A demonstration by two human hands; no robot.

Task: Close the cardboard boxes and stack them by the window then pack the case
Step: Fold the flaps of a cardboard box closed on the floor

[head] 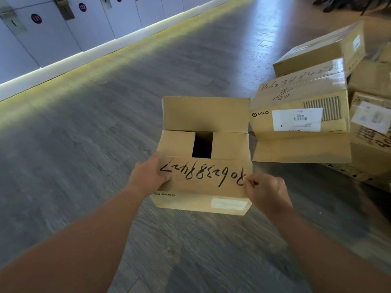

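A brown PICO cardboard box (203, 199) sits on the grey floor in front of me. Its two side flaps lie folded in with a dark gap between them, and its far flap (205, 114) stands upright. The near flap (203, 174), marked with handwritten numbers, is folded down over the top. My left hand (148, 176) grips that flap's left edge. My right hand (264, 193) pinches its right corner.
A pile of several cardboard boxes (306, 106) stands close to the right, one with a flap hanging open. White numbered lockers (53, 28) run along the far left wall above a lit baseboard. Wood-pattern floor (105, 134) spreads to the left and behind the box.
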